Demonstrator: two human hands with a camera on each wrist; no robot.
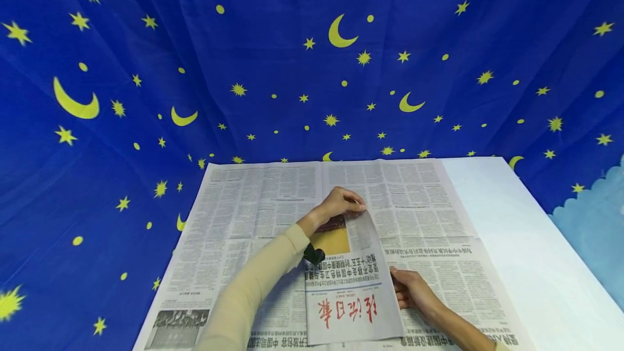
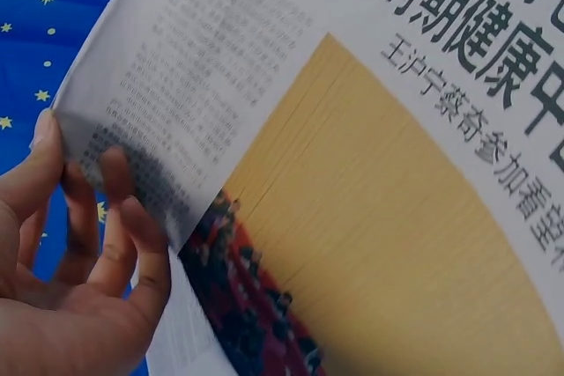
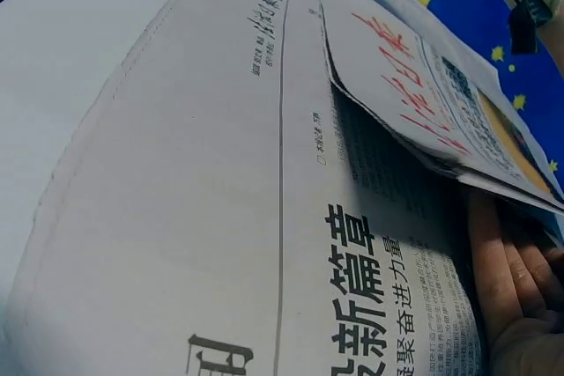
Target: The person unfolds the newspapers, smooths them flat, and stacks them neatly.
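A folded newspaper (image 1: 353,291) with a red masthead lies over a larger spread newspaper sheet (image 1: 273,205). My left hand (image 1: 341,203) pinches the folded paper's far right corner. In the left wrist view, the thumb of that hand (image 2: 88,297) is at the paper's edge, and a yellow photo is printed nearby. At the right edge, my right hand (image 1: 414,291) holds the folded paper, thumb by the edge and fingers partly hidden. The right wrist view shows this hand's fingers (image 3: 493,261) under the folded paper, whose right side is raised off the sheet.
The spread sheet covers most of a white table (image 1: 517,232), which shows bare along the right. A blue cloth (image 1: 273,58) with yellow moons and stars hangs behind and at the sides. A dark strap-like device (image 1: 314,254) is at the left wrist.
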